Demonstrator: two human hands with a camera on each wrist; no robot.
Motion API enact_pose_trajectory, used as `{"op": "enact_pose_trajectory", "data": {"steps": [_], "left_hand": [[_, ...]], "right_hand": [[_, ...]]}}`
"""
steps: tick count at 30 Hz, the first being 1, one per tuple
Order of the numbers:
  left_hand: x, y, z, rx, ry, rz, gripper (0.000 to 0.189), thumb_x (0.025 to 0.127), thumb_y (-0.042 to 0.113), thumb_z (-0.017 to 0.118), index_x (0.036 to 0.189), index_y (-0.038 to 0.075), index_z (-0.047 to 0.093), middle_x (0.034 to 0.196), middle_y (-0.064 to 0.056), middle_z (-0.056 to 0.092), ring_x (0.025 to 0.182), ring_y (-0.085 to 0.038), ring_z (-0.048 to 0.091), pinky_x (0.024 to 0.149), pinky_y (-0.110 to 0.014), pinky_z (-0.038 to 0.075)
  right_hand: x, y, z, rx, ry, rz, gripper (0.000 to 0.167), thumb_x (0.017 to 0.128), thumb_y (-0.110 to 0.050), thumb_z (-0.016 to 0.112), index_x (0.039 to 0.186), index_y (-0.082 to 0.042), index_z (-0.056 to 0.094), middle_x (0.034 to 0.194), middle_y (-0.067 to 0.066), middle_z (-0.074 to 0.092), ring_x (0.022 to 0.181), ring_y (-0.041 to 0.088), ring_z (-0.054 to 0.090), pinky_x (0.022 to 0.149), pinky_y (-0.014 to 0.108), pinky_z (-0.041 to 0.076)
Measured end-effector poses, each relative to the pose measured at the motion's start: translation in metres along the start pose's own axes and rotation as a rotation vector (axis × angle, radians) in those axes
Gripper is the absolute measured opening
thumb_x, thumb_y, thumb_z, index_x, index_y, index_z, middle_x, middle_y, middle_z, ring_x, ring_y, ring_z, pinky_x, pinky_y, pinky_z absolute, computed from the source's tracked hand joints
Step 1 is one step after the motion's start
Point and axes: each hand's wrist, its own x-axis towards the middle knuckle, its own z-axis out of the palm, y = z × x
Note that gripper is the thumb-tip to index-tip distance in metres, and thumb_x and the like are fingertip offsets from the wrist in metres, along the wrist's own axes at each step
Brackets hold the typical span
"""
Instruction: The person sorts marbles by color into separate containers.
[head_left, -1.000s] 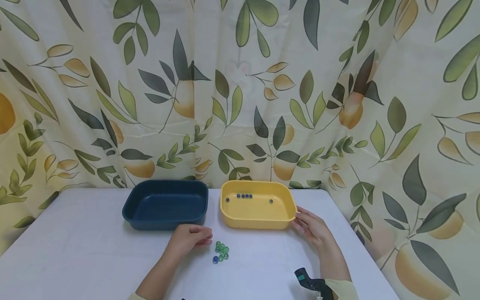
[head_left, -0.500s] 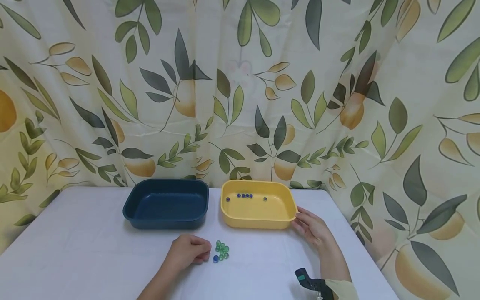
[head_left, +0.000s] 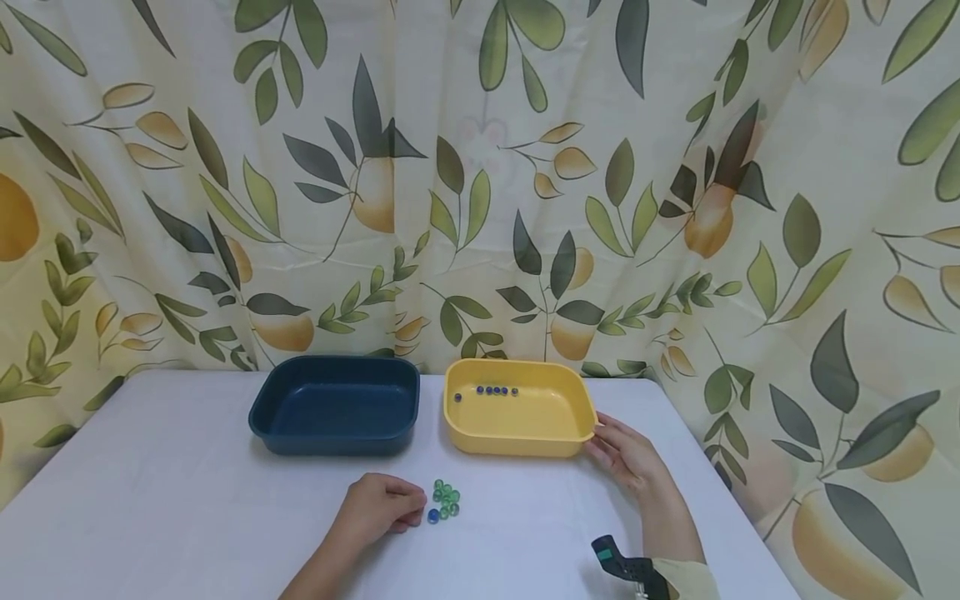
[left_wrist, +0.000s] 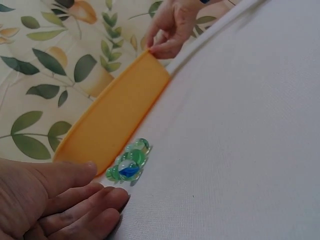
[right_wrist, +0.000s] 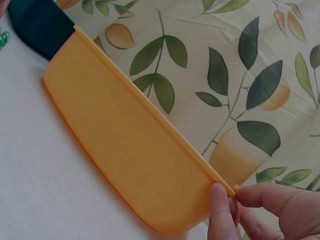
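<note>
**Clear green glass marbles (head_left: pixel 454 497) cluster just beside a left hand (head_left: pixel 384 507)**

A single clear glass marble with a blue core (head_left: pixel 433 517) sits at the cluster's near left, on the white-clothed table (head_left: pixel 187 500). The left hand's fingers bend loosely, the thumb apart from them. Beyond the cluster, by the table's far edge, stands a rectangular yellow plastic tray (head_left: pixel 525 443); the right hand (head_left: pixel 628 457) pinches its rim at the right end. Inside, five small dark blue marbles (head_left: pixel 497 391) line up, with another nearer the left end. Left of it stands a navy rectangular tray (head_left: pixel 333 443). A leaf-and-fruit patterned curtain (head_left: pixel 487 250) hangs behind.
</note>
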Motion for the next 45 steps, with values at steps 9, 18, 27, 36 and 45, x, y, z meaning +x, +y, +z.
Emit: {"op": "enact_pose_trajectory", "data": {"steps": [9, 18, 27, 36, 45], "left_hand": [[-0.005, 0.005, 0.004, 0.035, 0.006, 0.036, 0.017, 0.082, 0.011, 0.078, 0.097, 0.003, 0.075, 0.079, -0.001, 0.073, 0.070, -0.010, 0.068, 0.064, -0.026, 0.060], [-0.008, 0.007, 0.009, 0.167, 0.035, 0.084, 0.015, 0.079, 0.015, 0.082, 0.092, 0.011, 0.076, 0.075, 0.005, 0.070, 0.070, -0.008, 0.063, 0.063, -0.024, 0.056], [-0.009, 0.008, 0.013, 0.225, 0.066, 0.080, 0.016, 0.076, 0.017, 0.085, 0.089, 0.014, 0.076, 0.072, 0.008, 0.068, 0.071, -0.008, 0.060, 0.065, -0.025, 0.052], [-0.008, 0.006, 0.018, 0.265, 0.108, 0.093, 0.018, 0.072, 0.018, 0.087, 0.087, 0.017, 0.077, 0.072, 0.010, 0.068, 0.075, -0.007, 0.061, 0.072, -0.032, 0.054], [-0.012, 0.009, 0.021, 0.329, 0.156, 0.121, 0.018, 0.070, 0.017, 0.088, 0.084, 0.019, 0.077, 0.070, 0.012, 0.068, 0.078, -0.007, 0.060, 0.076, -0.039, 0.053]], "right_hand": [[0.000, 0.000, -0.002, 0.017, -0.001, 0.001, 0.059, 0.102, -0.013, 0.054, 0.155, -0.012, 0.029, 0.140, 0.007, 0.049, 0.114, 0.013, 0.063, 0.097, 0.021, 0.051], [0.001, 0.000, -0.001, 0.031, -0.011, 0.007, 0.059, 0.101, -0.011, 0.054, 0.155, -0.011, 0.029, 0.138, 0.008, 0.050, 0.110, 0.013, 0.065, 0.096, 0.022, 0.052], [0.001, -0.001, 0.000, 0.035, -0.001, 0.017, 0.060, 0.101, -0.012, 0.054, 0.155, -0.013, 0.028, 0.143, 0.008, 0.046, 0.112, 0.012, 0.064, 0.097, 0.021, 0.052], [0.000, -0.001, 0.000, 0.018, -0.007, 0.012, 0.059, 0.102, -0.013, 0.053, 0.155, -0.013, 0.029, 0.142, 0.007, 0.047, 0.114, 0.012, 0.062, 0.098, 0.020, 0.051], [0.000, -0.001, 0.000, 0.016, -0.007, 0.010, 0.059, 0.102, -0.014, 0.054, 0.155, -0.013, 0.029, 0.140, 0.007, 0.046, 0.113, 0.011, 0.063, 0.098, 0.020, 0.051]]}}
